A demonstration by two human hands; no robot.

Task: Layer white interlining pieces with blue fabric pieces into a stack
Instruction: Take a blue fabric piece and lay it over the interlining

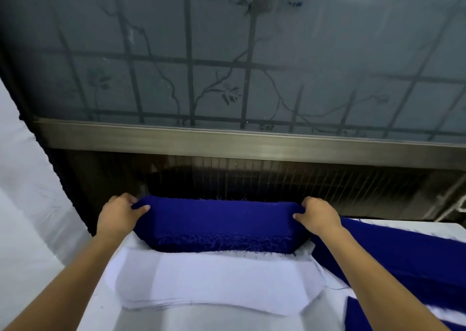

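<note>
A stack of white interlining pieces lay flat on the desk, its near edges slightly fanned. Just beyond it, the left hand and right hand each gripped one end of a thick, frayed bundle of blue fabric pieces, fingers curled over the ends and thumbs pressed to the front. In my judgement an uneven grip could let layers slip out or drag the white stack askew. No container was in view; loose blue fabric lay to the right, and a frosted window stood behind.

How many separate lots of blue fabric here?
3: a blue bundle gripped by left hand and right hand; a long blue strip right of it; a blue piece bottom right. More may be hidden.
</note>
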